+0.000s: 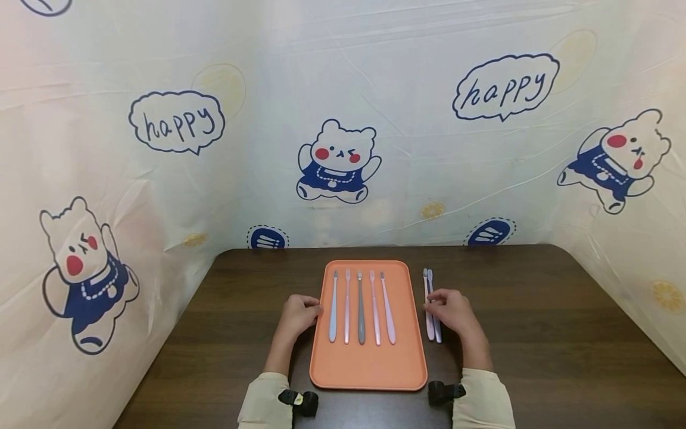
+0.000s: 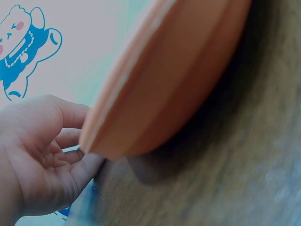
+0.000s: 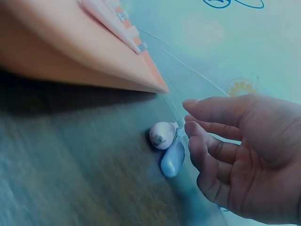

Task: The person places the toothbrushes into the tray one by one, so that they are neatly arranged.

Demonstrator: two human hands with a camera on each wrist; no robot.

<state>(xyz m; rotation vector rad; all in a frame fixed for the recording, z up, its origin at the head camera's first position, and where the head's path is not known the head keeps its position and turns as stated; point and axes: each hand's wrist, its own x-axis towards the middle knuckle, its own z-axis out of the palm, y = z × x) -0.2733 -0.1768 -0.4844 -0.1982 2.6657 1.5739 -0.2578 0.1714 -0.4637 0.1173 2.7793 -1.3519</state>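
Note:
Several toothbrushes lie side by side on an orange tray (image 1: 370,366): a light blue toothbrush (image 1: 333,316), a grey toothbrush (image 1: 361,310) and pinkish ones such as the rightmost pink toothbrush (image 1: 388,319). My left hand (image 1: 298,316) pinches the tray's left rim between thumb and fingers. Right of the tray, a pale pink toothbrush (image 1: 430,328) and a bluish-purple toothbrush (image 1: 437,331) lie close together on the table. Over these two hovers my right hand (image 1: 452,308), fingers loosely bent. In the right wrist view a small gap shows between its fingertips and the handles.
The dark wooden table (image 1: 225,357) extends on both sides of the tray. Behind it hangs a pale curtain (image 1: 407,149) printed with bears and the word "happy". Each wrist carries a black camera, such as the left wrist camera (image 1: 308,404).

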